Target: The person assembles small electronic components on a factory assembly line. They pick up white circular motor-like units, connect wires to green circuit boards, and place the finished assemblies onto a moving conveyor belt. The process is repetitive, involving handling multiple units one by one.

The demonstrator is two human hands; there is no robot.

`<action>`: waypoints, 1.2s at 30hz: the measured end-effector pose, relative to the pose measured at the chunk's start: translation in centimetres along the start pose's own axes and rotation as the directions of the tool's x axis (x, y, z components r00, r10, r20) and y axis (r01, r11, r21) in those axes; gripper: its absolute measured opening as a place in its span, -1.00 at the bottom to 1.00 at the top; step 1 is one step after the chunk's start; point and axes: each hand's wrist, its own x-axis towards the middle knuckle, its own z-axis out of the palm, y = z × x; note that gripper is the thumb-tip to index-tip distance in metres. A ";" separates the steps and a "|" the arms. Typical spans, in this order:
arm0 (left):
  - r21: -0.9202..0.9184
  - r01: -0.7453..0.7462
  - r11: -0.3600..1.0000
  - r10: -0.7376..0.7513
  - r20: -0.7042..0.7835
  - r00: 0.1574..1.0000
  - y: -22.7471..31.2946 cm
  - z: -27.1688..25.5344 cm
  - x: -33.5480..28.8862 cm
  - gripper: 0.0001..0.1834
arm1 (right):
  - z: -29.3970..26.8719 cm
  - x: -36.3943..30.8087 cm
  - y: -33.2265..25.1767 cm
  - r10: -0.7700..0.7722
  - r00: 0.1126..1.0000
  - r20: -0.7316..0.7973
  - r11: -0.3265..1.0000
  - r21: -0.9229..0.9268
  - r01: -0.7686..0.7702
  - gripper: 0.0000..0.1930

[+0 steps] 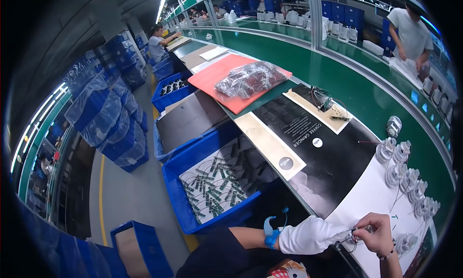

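My left hand (311, 235) wears a white glove, with a blue strap (271, 235) round the wrist. Its fingertips close on a small dark part with thin wires (353, 231), too small to make out in full. Bare, with a beaded bracelet, my right hand (377, 233) pinches the same part from the other side. Beneath both hands is a white sheet (349, 208) on the bench. A clear-and-white round housing (406, 243) lies just right of my right hand, and several similar housings (395, 174) stand in rows beyond it, some with thin wires trailing.
Left of the bench, a blue bin (173, 186) holds many small green circuit boards with wires. Black printed cardboard (308, 128) covers the bench ahead. Farther off, a bagged bundle (251, 79) rests on pink sheets (207, 81). A person (410, 37) works across the green conveyor (357, 80).
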 end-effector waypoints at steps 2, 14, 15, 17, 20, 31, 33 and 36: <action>-0.016 0.018 1.000 -0.018 0.026 0.999 -0.2 0.2 -0.2 -0.68 | 0.2 -0.3 0.7 -0.025 0.999 -0.025 0.999 0.023 0.025 -0.86; 0.052 0.476 0.878 -0.476 -0.016 0.879 -5.8 0.8 1.7 -0.79 | 0.5 -0.3 4.0 -0.237 0.966 -0.099 0.839 -0.522 0.153 -0.31; 0.048 0.473 0.880 -0.470 -0.064 0.880 -5.7 0.7 1.8 -0.73 | 0.4 0.1 3.6 -0.208 0.975 -0.082 0.870 -0.472 0.145 -0.31; -0.055 0.437 0.898 -0.439 -0.187 0.879 -7.2 1.3 1.8 -0.62 | -1.2 0.1 3.1 -0.179 0.974 -0.137 0.936 -0.328 0.126 -0.29; -0.337 0.419 0.843 -0.525 -0.348 0.777 -9.8 2.0 1.1 -0.53 | -5.5 1.9 -0.8 -0.072 0.961 -0.269 0.994 0.065 0.093 -0.28; 0.053 0.451 0.891 -0.429 -0.230 0.874 -10.3 2.4 1.3 -0.54 | -30.7 16.0 1.9 -0.372 0.472 -0.799 0.679 -0.581 -0.449 -0.23; 0.003 0.498 0.867 -0.486 -0.214 0.847 -10.0 2.2 0.9 -0.54 | -32.0 16.3 7.7 -0.256 0.528 -0.810 0.639 -0.551 -0.536 -0.23; 0.068 0.487 0.871 -0.485 -0.053 0.873 -9.7 1.1 1.1 -0.55 | -30.9 15.8 13.7 -0.001 0.519 -0.855 0.605 -0.414 -0.680 -0.23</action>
